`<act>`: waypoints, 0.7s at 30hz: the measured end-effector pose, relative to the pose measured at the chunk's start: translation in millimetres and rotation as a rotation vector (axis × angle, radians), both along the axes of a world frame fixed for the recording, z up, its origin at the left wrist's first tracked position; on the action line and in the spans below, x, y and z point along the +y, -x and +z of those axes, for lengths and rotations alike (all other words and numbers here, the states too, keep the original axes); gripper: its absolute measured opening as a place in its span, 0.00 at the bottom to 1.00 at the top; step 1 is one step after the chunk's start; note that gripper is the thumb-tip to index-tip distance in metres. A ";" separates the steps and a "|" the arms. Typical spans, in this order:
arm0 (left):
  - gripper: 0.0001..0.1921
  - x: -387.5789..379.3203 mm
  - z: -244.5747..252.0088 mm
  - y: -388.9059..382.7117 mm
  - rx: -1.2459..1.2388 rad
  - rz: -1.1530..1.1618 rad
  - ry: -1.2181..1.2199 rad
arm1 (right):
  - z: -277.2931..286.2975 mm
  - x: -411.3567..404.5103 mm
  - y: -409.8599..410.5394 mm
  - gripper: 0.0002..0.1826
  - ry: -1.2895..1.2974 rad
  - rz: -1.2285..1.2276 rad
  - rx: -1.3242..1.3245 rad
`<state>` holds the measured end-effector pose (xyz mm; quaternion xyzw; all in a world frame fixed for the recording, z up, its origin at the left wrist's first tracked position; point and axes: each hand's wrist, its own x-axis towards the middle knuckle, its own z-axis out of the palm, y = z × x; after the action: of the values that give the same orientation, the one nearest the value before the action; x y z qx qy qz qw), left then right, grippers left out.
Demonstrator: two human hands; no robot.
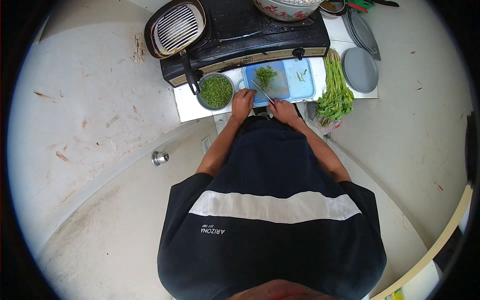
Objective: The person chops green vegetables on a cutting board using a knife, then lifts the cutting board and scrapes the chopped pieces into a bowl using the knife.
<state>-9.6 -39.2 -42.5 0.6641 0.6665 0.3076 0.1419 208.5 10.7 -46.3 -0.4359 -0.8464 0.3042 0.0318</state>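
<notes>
My right hand [284,111] grips a knife [264,92], its blade slanting up and left over a blue cutting board [303,88]. The blade's tip lies close below a small heap of chopped greens [266,75]. My left hand [243,102] rests at the board's lower left edge with its fingers bent; whether anything is under them is hidden. Beside that hand stands a round grey bowl [200,102] filled with finely chopped greens [216,91]. A few green slivers [301,75] lie on the board's lighter right part.
Behind the board is a black gas stove [240,35], carrying a grill pan [178,28] and a floral enamel pot [287,10]. The pan's handle [190,73] overhangs the bowl. Long-stemmed leafy greens [335,88] and a grey plate [360,70] lie right. A wall [416,93] borders the counter.
</notes>
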 end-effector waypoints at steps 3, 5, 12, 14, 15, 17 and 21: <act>0.06 0.4 -0.7 1.1 -0.019 0.020 0.024 | 4.6 1.8 1.7 0.23 0.054 -0.055 -0.022; 0.05 -0.4 -5.9 2.5 -0.013 0.021 0.025 | 4.5 1.6 1.8 0.23 0.094 0.004 0.004; 0.05 0.2 -7.1 2.3 -0.028 0.005 0.014 | 7.1 0.2 9.7 0.25 0.090 0.037 -0.014; 0.05 -0.3 -4.0 1.1 -0.030 0.011 -0.005 | 9.4 1.9 17.4 0.24 0.034 0.037 -0.012; 0.05 -0.9 -2.4 1.0 -0.029 0.010 -0.005 | 8.8 2.7 18.8 0.24 0.033 0.036 -0.012; 0.05 -1.1 0.2 0.1 -0.047 0.020 0.018 | 7.7 3.7 20.2 0.24 0.042 0.049 -0.064; 0.05 -1.2 0.0 -1.9 -0.077 0.050 0.026 | 8.1 0.9 9.7 0.24 0.044 0.034 -0.054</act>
<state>-7.7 -40.4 -42.5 0.6332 0.6807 0.3278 0.1683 198.9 11.5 -38.2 -0.4301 -0.8473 0.3114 -0.0060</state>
